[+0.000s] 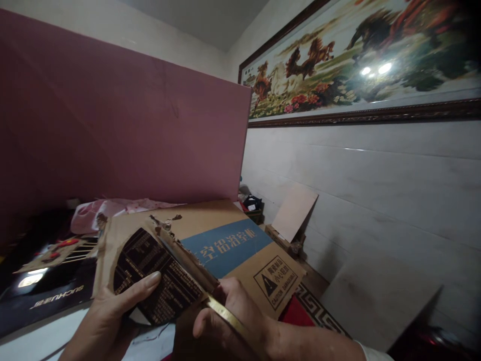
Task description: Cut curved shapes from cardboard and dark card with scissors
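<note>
My left hand [112, 313] grips a piece of cardboard [158, 278] with dark panels of small light print. Its thumb lies across the printed face, and its other fingers are hidden behind. Closed round a gold-coloured curved band [229, 315], my right hand [240, 311] is at the lower right corner of that piece. The band's far end meets the cardboard's edge; whether it belongs to a larger tool I cannot tell. Behind both hands lies a large brown cardboard box [210, 218] with a blue printed stripe and a caution mark. Torn, ragged edges show near the held piece.
A dark box [56, 296] with lettering lies at the left, near a red item on thin sticks [67, 245]. Pink cloth [116, 208] sits behind it. A tall pink panel [124, 120] rises beyond. Boards [295, 210] lean on the right wall under a framed horse picture [311, 65].
</note>
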A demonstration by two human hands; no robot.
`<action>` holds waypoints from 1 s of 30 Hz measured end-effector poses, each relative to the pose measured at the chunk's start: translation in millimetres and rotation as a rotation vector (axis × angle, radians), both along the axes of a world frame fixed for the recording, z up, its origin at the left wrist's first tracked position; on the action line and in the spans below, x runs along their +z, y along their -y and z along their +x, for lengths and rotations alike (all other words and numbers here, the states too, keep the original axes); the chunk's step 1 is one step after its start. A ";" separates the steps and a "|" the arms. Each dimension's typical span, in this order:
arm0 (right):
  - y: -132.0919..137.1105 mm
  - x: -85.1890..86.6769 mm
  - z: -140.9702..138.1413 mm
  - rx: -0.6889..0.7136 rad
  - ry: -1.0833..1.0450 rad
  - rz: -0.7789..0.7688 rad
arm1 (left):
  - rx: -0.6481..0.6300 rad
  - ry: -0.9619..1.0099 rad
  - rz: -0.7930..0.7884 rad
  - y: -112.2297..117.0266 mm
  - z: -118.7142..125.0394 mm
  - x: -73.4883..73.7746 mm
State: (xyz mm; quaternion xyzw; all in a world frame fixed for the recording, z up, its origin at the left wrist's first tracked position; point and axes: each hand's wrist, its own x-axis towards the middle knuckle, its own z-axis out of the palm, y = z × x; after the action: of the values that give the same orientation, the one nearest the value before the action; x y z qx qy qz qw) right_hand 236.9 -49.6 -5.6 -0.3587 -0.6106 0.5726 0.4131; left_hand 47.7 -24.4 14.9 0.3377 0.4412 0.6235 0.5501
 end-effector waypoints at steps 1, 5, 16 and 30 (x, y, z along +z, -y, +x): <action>-0.3 -0.5 0.6 -0.005 0.022 -0.028 | -0.003 -0.025 0.023 0.9 1.7 1.8; -2.7 1.2 2.4 0.036 0.026 0.014 | -0.025 0.013 -0.004 8.9 13.0 11.9; -1.4 -0.8 -2.0 -0.031 0.029 0.038 | -0.081 0.031 -0.005 12.3 17.2 15.1; -6.6 -3.6 -3.7 0.010 -0.100 -0.003 | -0.076 0.041 -0.036 12.4 15.8 14.7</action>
State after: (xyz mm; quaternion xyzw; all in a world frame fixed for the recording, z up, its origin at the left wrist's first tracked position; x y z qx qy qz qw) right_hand 233.1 -43.0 -9.1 -0.3271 -0.5901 0.5929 0.4397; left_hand 63.5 -36.8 29.7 0.3315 0.4278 0.6010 0.5881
